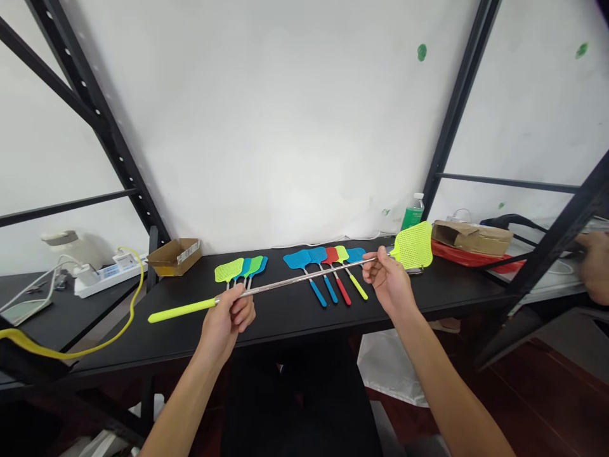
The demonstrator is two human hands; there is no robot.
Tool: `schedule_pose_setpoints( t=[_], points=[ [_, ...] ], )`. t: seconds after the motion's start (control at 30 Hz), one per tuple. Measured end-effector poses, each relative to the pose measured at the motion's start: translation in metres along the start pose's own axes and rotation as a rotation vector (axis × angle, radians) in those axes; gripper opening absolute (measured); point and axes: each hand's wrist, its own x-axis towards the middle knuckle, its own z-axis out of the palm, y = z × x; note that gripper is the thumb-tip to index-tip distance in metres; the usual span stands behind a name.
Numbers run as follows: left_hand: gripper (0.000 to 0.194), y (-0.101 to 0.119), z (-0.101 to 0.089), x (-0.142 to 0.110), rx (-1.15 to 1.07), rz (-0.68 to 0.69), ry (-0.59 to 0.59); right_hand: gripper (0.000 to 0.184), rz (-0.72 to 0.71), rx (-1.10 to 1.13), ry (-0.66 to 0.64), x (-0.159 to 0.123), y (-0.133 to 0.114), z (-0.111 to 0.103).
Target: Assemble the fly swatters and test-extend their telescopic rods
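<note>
I hold a long yellow-green fly swatter (413, 245) stretched out level above the black table (285, 317). My left hand (228, 317) is closed on its metal rod next to the yellow-green handle (181, 310). My right hand (387, 276) pinches the rod just below the mesh head. On the table behind lie two groups of short swatters: a yellow, blue and green group (240, 270) on the left, and a blue, red and yellow group (328, 270) in the middle.
A small cardboard box (175, 255) sits at the table's back left, with a power strip (102, 276) and a yellow cable (118, 324) further left. A green bottle (413, 212), a brown box (471, 236) and another person's hand (594, 263) are to the right. Black rack posts flank the table.
</note>
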Motion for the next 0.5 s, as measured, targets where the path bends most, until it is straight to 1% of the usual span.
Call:
schedule_pose_setpoints(
  t=[0.3,0.4,0.5],
  points=[
    [0.041,0.004,-0.003,-0.003,0.048,0.028,-0.034,0.038,-0.047,0.015,0.037,-0.001,-0.002,0.003],
    [0.043,0.01,-0.009,-0.001,0.047,0.045,-0.006,0.038,-0.057,0.023,0.062,0.003,-0.003,-0.002],
    [0.045,0.016,-0.02,0.002,0.038,0.07,0.031,0.039,-0.073,0.036,0.102,0.008,-0.004,-0.01]
  ],
)
